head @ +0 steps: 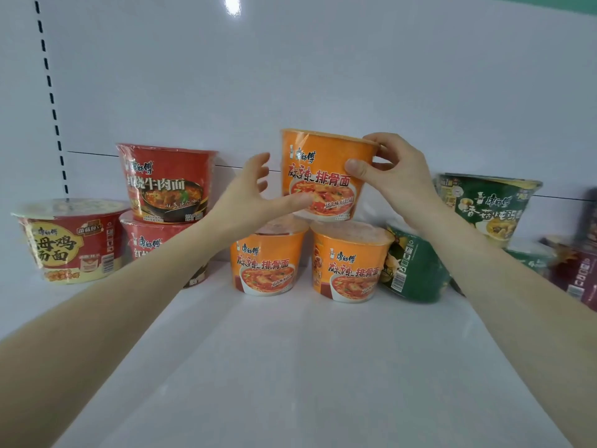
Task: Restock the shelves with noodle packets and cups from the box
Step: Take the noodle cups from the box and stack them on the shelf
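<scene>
Your right hand [399, 177] pinches the top orange cup [318, 176]; your left hand [247, 197] lies spread beside it. White shelf [290, 367] below both, white wall [323, 76] beyond.

Blurred maroon cup [578, 276], right edge

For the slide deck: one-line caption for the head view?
Right hand grips an orange noodle cup atop two lower cups on the shelf; left hand open beside it.
</scene>
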Demonstrator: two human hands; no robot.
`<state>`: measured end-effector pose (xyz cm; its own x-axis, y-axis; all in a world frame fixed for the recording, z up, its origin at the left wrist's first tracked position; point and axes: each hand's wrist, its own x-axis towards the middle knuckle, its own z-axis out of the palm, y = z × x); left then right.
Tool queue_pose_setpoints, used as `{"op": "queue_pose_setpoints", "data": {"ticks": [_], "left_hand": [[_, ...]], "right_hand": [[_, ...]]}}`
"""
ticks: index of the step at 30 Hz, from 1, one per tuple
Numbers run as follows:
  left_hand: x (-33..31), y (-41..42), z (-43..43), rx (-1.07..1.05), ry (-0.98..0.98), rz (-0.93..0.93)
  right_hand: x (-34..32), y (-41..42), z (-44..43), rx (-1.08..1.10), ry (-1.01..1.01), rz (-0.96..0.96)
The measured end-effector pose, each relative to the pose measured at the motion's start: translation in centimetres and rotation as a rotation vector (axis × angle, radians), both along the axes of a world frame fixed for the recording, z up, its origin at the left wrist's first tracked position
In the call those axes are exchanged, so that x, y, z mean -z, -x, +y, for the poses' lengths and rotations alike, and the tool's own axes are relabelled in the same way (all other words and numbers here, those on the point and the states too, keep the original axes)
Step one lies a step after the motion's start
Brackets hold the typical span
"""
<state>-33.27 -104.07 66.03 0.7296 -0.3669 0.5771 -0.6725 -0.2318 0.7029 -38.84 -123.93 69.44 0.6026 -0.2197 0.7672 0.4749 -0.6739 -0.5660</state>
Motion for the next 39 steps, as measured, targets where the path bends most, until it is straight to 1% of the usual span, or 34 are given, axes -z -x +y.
{"op": "queue_pose_setpoints", "data": {"ticks": [2,3,6,11,14,15,16,17,19,20,22,24,26,33,36,39], "left_hand": [[-0.7,0.5,-1.1,0.096,0.051,0.023],[-0.8,0.5,-1.5,0.109,0.071,0.012],[-0.7,0.4,-1.7,0.058,0.128,0.002],[-0.8,0.8,-2.1,0.128,0.180,0.026],[-1.2,1.0,-1.8,0.112,0.234,0.029],[-1.4,0.9,-1.6,0.106,0.258,0.030],[-1.5,0.9,-1.4,0.096,0.278,0.029],[-1.5,0.8,-1.3,0.085,0.293,0.027],[-1.5,0.7,-1.1,0.066,0.312,0.023],[-1.6,0.6,-1.0,0.063,0.317,0.023],[-1.6,0.6,-1.1,0.062,0.320,0.022],[-1.5,0.6,-1.2,0.057,0.311,0.013],[-1.4,0.5,-1.1,0.050,0.303,0.001],[-1.2,0.0,-1.1,0.045,0.312,-0.011],[-1.0,-0.1,-1.2,0.052,0.298,-0.011],[-0.7,-0.1,-1.5,0.052,0.286,-0.010]], "right_hand": [[-0.1,0.3,0.4,-0.028,-0.001,-0.009],[-0.2,0.5,0.5,-0.041,-0.006,-0.014],[-0.2,1.3,0.5,-0.095,-0.017,0.007],[0.0,2.0,0.7,-0.142,-0.051,0.024],[0.0,2.7,-0.3,-0.227,-0.155,0.106],[0.1,3.0,-0.8,-0.216,-0.160,0.147],[0.3,3.1,-1.4,-0.158,-0.114,0.201],[0.7,3.1,-1.9,-0.058,-0.003,0.271],[2.1,2.6,-2.7,0.153,0.300,0.441],[2.9,2.1,-2.9,0.203,0.412,0.523],[4.1,1.1,-2.8,0.215,0.553,0.650],[4.5,0.6,-2.6,0.212,0.660,0.705],[4.2,0.4,-2.8,0.186,0.700,0.715],[3.7,0.1,-4.0,0.078,0.687,0.724],[3.9,-0.2,-4.4,0.074,0.681,0.724],[4.1,-0.5,-4.3,0.086,0.721,0.731]]}}
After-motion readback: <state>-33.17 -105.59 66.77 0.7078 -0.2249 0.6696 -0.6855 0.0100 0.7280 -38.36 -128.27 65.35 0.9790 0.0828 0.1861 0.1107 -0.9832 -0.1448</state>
